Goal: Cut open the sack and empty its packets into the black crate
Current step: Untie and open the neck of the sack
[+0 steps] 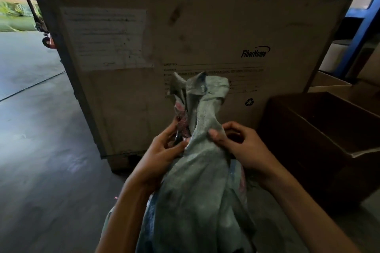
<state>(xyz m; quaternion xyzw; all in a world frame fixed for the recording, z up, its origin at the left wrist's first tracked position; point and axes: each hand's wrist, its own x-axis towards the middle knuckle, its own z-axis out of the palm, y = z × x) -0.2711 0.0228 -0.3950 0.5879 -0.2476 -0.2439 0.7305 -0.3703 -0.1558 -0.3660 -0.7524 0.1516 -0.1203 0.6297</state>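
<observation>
Head view, lower centre: the left hand point(164, 148) is curled against the bunched neck of the sack point(197, 191), fingers around something dark I cannot identify. The right hand point(236, 144) pinches the neck's other side. The sack stands upright between both; no black crate shows.

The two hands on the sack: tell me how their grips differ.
The left hand sits at the sack's gathered neck beside pink-red material, its fingers partly hidden behind the fabric; the right hand pinches a fold of grey cloth between thumb and fingers, in plain sight. The left hand seems to hold something thin and dark, too blurred to name; the right shows only cloth. Both grip the neck at similar height.
</observation>
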